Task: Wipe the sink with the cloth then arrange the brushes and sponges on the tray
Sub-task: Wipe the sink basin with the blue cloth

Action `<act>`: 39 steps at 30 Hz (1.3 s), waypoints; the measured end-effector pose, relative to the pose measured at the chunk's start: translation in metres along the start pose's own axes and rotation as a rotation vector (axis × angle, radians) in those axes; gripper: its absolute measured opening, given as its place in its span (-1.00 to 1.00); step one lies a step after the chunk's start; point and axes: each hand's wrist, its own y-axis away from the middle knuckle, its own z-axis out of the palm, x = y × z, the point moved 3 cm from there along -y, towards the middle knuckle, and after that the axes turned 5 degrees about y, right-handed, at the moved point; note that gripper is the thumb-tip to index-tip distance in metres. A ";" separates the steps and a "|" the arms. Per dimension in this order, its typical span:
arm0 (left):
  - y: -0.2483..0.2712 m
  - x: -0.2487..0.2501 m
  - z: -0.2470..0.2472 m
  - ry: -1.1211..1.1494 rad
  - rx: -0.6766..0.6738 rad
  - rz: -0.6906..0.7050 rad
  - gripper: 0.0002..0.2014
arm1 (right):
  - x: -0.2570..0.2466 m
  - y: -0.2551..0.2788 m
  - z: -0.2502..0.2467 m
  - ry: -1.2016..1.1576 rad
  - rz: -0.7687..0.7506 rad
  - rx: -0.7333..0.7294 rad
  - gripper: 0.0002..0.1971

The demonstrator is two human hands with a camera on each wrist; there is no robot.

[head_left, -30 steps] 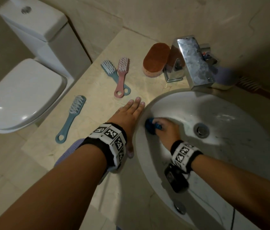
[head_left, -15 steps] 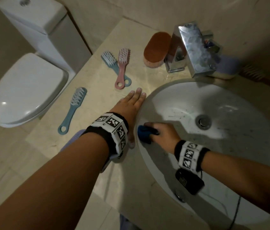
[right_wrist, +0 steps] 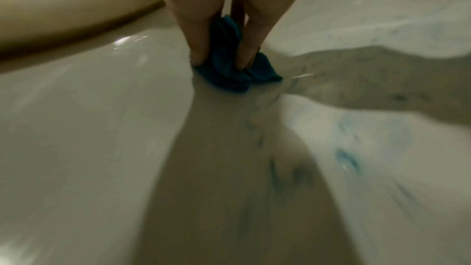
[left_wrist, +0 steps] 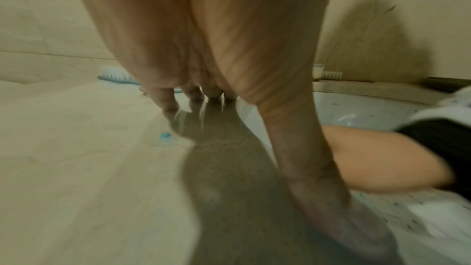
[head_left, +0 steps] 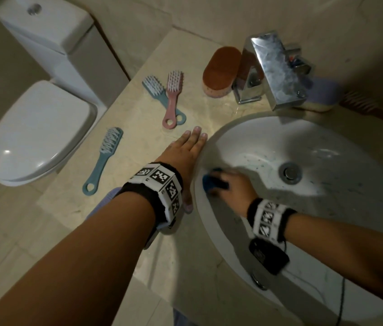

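Right hand (head_left: 234, 184) has slid back along the near-left wall of the sink (head_left: 327, 142) since a second ago, toward the rim and away from the drain (head_left: 290, 172); left hand (head_left: 187, 151) hasn't budged. Right fingers (right_wrist: 198, 47) are curled and clamped on the blue cloth (right_wrist: 229, 72), bunched into a small wad pressed onto the wet porcelain just under the fingertips. Left fingers (left_wrist: 165, 100) are straight and together, flat on the worktop (head_left: 138, 128) beside the rim, bracing, holding nothing. Blue smears and specks sit behind the right fingers toward the drain, so wiping is partway at best. Risks: wad is tiny, so the contact patch is narrow and strokes probably leave stripes or just drag the blue residue around; wet glaze is slick, so the cloth could squirt out from under the fingertips. Far wall by the faucet (head_left: 273, 67) looks untouched. Ahead of the left fingers: pink brush (head_left: 173, 100) crossed over a blue brush (head_left: 160, 95), another blue brush (head_left: 105, 158) off to their left, orange sponge (head_left: 221, 71) beyond. Can't pick out a tray with confidence, so the arranging step has no clear target yet.
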 end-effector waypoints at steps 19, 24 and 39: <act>0.004 0.005 -0.004 -0.051 -0.008 -0.017 0.66 | 0.013 -0.018 -0.018 0.058 0.134 0.112 -0.74; 0.005 0.003 -0.006 -0.066 -0.002 -0.017 0.65 | -0.005 0.001 0.001 0.049 0.021 0.005 -0.82; 0.012 0.011 -0.012 -0.029 -0.047 -0.063 0.61 | -0.005 -0.023 -0.012 0.065 0.147 0.182 -0.76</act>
